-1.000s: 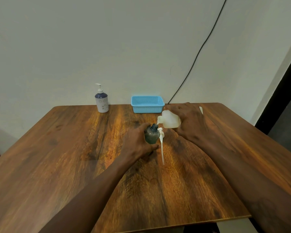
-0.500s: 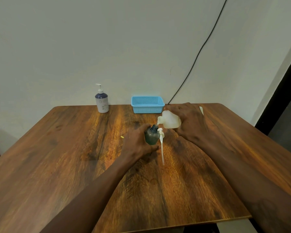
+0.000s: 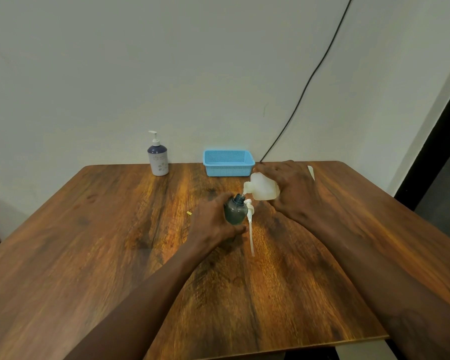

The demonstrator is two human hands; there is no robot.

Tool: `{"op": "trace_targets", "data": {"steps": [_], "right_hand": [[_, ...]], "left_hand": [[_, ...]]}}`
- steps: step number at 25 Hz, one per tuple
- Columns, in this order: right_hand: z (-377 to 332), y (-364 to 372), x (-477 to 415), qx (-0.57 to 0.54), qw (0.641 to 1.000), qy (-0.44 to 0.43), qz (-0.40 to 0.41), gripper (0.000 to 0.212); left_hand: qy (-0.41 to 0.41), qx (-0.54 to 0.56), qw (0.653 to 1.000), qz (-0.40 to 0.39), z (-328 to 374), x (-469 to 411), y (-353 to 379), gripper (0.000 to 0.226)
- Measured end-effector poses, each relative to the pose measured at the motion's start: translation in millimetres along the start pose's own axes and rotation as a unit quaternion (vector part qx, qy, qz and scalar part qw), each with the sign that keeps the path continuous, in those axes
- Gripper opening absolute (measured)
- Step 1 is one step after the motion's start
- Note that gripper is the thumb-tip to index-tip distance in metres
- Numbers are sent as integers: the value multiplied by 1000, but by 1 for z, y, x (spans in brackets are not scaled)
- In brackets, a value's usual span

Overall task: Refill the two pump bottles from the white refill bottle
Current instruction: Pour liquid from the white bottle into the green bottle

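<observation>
Only the head view to go on here, so one angle.

The left hand [image 3: 213,224] has its fingers curled round the belly of the dark pump bottle [image 3: 235,211], thumb on the near side, pinning it upright on the table [image 3: 89,255]. The neck is open. Its pump head [image 3: 250,222] lies flat on the wood just past those fingertips, dip tube pointing back toward the person.

The right hand [image 3: 294,193] grips the white refill bottle [image 3: 263,189] from above, fingers wrapped over its far side, and has it tipped so the spout sits right over the dark bottle's neck, a little beyond the left fingertips. Looks like a thin stream is running between them, though it's small and I wouldn't swear to it. Can't read the fill level through the dark plastic.

So I'd say this is the pour into bottle one of two. The second pump bottle [image 3: 158,158] stands well beyond the left knuckles, at the far edge by the wall, pump on, apparently untouched. A blue basket [image 3: 227,163] sits just behind the right fingers, and there's a tiny yellow scrap [image 3: 189,213] beside the back of the left hand.

Next move, my guess: tip the refill bottle back up before the neck overflows, set it down, then feed that long tube into a narrow neck and screw the pump on. Fiddly bit, since the left hand needs to steady the bottle while doing it.
</observation>
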State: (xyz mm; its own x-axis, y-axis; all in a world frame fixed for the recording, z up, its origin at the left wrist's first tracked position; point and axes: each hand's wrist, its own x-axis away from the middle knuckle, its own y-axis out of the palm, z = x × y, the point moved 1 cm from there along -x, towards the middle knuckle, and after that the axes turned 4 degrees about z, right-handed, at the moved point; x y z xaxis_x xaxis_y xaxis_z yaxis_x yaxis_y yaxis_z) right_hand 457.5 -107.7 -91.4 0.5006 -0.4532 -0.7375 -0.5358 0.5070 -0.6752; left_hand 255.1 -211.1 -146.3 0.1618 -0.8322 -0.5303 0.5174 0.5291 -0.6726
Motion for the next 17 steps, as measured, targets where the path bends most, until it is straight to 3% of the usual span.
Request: {"op": "trace_targets", "data": {"steps": [17], "right_hand": [[-1,-1,0,-12,1000,-6,-5,78]], "left_hand": [[2,5,1000,5,-3,1,3,95]]}}
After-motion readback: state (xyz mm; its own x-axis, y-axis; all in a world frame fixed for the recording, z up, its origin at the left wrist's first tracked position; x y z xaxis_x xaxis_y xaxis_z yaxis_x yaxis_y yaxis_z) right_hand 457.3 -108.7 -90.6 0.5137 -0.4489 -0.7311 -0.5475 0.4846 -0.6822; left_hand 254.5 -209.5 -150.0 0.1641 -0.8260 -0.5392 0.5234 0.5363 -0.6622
